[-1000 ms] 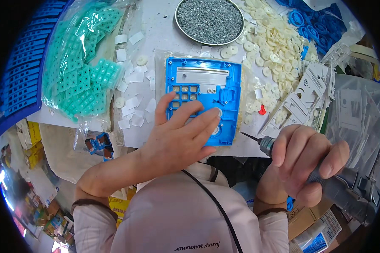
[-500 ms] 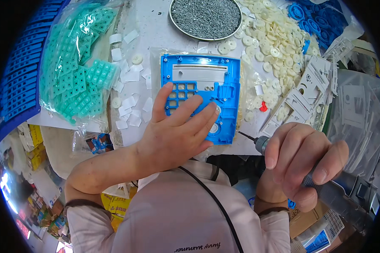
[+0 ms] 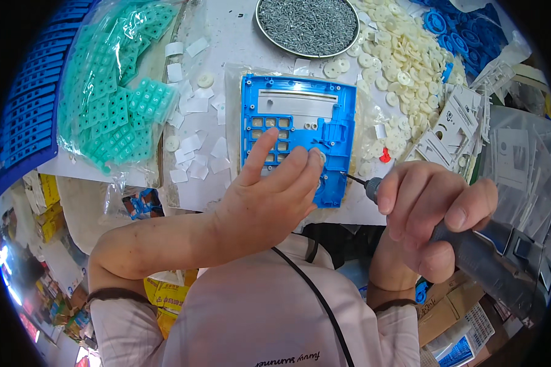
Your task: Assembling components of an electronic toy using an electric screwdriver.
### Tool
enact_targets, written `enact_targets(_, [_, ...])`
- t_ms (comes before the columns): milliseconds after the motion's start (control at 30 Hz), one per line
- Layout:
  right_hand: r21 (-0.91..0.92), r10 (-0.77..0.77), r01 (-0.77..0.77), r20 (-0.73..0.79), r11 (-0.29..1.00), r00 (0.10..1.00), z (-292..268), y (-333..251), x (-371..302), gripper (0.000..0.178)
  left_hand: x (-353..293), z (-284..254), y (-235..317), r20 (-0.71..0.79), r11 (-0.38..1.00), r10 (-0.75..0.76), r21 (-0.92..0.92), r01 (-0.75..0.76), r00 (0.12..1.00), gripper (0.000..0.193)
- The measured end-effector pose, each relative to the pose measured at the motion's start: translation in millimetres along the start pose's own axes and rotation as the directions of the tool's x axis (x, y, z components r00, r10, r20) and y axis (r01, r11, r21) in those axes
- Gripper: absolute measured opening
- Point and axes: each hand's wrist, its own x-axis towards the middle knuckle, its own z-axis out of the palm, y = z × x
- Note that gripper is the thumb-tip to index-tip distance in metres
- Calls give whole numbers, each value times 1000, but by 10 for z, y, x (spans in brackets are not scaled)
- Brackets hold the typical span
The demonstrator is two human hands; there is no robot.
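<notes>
Housing point(image 3: 302, 136), blue, lies ribbed side up on the white table point(image 3: 208, 192), nearer the person than the metal dish point(image 3: 308, 56) of screws point(image 3: 308, 24). Fitting looks partway: a white strip point(image 3: 306, 107) sits in the upper part, but the keypad openings point(image 3: 283, 128) show no keys. Whether the screw posts point(image 3: 249, 90) are filled cannot be told. Left hand point(image 3: 268, 196) spreads over the lower housing, clasping nothing. Right hand point(image 3: 428, 211) is wrapped around a dark screwdriver point(image 3: 493, 263), its bit point(image 3: 352, 178) at the housing's right edge, contact uncertain. Paper squares point(image 3: 196, 104) limit leftward room, white discs point(image 3: 404, 79) rightward; the near margin is narrow
</notes>
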Motion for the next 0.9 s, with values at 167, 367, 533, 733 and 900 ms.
enact_targets(167, [0,-1,1,-43,1000,999,73,92,10,35,22,-22,-71,-12,999,9,-54,-10,1000,61])
enact_targets(367, [3,21,-21,-178,1000,984,268,269,5,33,62,-82,-162,-58,985,26,-171,-35,998,51])
enact_targets(533, [-66,-28,24,-66,998,997,267,435,15,28,51,-44,-161,-95,983,21,-177,-38,995,45])
enact_targets(733, [-88,-150,150,9,985,989,289,543,1,17,49,22,-169,-138,978,55,-193,-82,989,38])
enact_targets(900, [66,-62,64,-27,996,998,159,405,81,44,-17,-36,-196,-91,981,8,-193,-26,996,48])
